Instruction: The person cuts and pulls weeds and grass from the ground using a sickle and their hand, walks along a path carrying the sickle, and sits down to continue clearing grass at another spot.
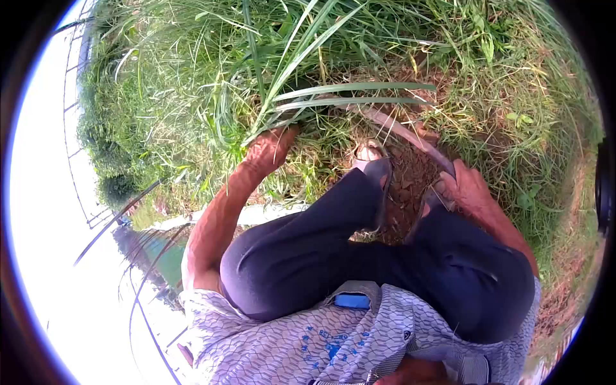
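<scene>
My left hand (273, 149) is closed round the base of a bunch of long grass blades (292, 74), which spread up and to the right from the fist. On the right, my right hand (467, 185) is wrapped round the lower end of a tool's wooden handle (404, 133). The handle slants up and left across the soil in front of my feet, and its far end lies among the grass near the long blades. What is at that end is hidden.
My bent knees (289, 263) and shoes (374, 165) are just below the handle, beside a patch of bare brown soil (403, 192). Thick green grass (186, 83) surrounds it. A fence (69, 106) stands at the far left.
</scene>
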`<state>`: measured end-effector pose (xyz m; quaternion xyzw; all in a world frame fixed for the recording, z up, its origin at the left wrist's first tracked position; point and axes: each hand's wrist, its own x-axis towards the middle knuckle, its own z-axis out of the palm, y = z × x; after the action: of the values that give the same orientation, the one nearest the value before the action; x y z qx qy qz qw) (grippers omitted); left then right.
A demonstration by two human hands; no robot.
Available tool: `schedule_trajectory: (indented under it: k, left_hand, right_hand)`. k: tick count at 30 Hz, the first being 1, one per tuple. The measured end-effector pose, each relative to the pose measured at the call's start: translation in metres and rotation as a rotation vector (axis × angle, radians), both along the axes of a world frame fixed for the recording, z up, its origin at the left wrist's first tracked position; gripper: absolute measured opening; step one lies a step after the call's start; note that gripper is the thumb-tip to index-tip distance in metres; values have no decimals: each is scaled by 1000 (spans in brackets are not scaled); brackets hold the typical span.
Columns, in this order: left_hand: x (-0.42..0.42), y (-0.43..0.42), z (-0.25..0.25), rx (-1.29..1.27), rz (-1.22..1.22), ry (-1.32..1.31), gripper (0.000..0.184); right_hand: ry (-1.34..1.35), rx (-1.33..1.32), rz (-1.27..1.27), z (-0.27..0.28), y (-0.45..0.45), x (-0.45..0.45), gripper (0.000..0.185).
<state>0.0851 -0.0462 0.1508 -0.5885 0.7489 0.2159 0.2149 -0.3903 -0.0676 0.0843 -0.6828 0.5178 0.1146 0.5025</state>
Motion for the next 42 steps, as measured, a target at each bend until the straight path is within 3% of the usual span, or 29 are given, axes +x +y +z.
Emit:
schedule_trajectory:
  k: [1,2,3,5,7,8,11,15,16,18,20,22,23,25,26,28,30,31,33,34,35,38,41,42]
  left_hand:
    - [-10,5,2,-234,-103,151,37]
    - [-20,13,8,-427,-242,46,42]
    - [-21,22,9,-339,-71,69,56]
    - [-39,54,1,-651,298,47,82]
    - [-33,73,-37,-738,710,112,106]
    - [-31,74,-52,-728,872,141,102]
    - [-27,84,-60,-620,1108,236,87]
    - [-1,44,-4,-695,887,250,69]
    - [13,18,16,-732,775,227,64]
    - [48,-49,52,-764,525,139,55]
    - [80,-125,86,-780,301,39,47]
    - [101,-200,125,-869,148,-26,39]
    - [104,-231,149,-937,173,3,36]
    - [90,-273,192,-1062,452,81,45]
    - [83,-280,201,-975,616,18,52]
    - [106,-303,161,-902,584,-85,68]
    - [104,-311,117,-715,521,-271,83]
    - [87,-303,91,-575,523,-224,91]
    - [103,-303,44,-613,346,-189,97]
    - [82,-297,42,-632,257,-174,99]
    - [64,-287,44,-582,413,-170,99]
    - [52,-267,66,-844,387,126,92]
    - [24,-201,100,-1307,220,35,63]
    - [1,-172,99,-1371,102,160,47]
  right_hand:
    - [2,-37,18,9,-7,-7,39]
    - [13,-80,94,17,-11,-20,38]
    - [11,-106,100,27,-16,-28,38]
    - [54,-63,129,45,-28,-36,37]
    - [44,-22,191,61,-37,-27,35]
    - [94,18,233,69,-42,-17,36]
    - [-221,-129,161,44,-37,6,36]
    - [-511,-342,-103,17,-40,78,44]
    - [-476,-75,-214,10,-53,94,45]
    - [-507,-805,-97,20,-86,122,24]
    - [-435,-782,-230,52,-154,141,26]
    - [-398,-502,-440,94,-224,149,28]
    - [-429,-440,-515,111,-254,149,30]
    - [-565,-386,-583,123,-297,138,30]
    - [-620,-409,-627,110,-314,135,29]
    - [-676,-450,-688,96,-330,120,28]
    - [-486,-292,-900,87,-327,100,27]
    - [-478,-290,-910,81,-321,83,27]
    - [-690,-257,-859,69,-302,48,28]
    - [-620,-233,-902,79,-292,42,30]
    - [-662,-255,-903,88,-281,32,32]
    - [-849,-269,-1031,109,-245,6,34]
    - [-869,-291,-1146,98,-185,-46,29]
    - [-868,-302,-1165,90,-158,-63,26]
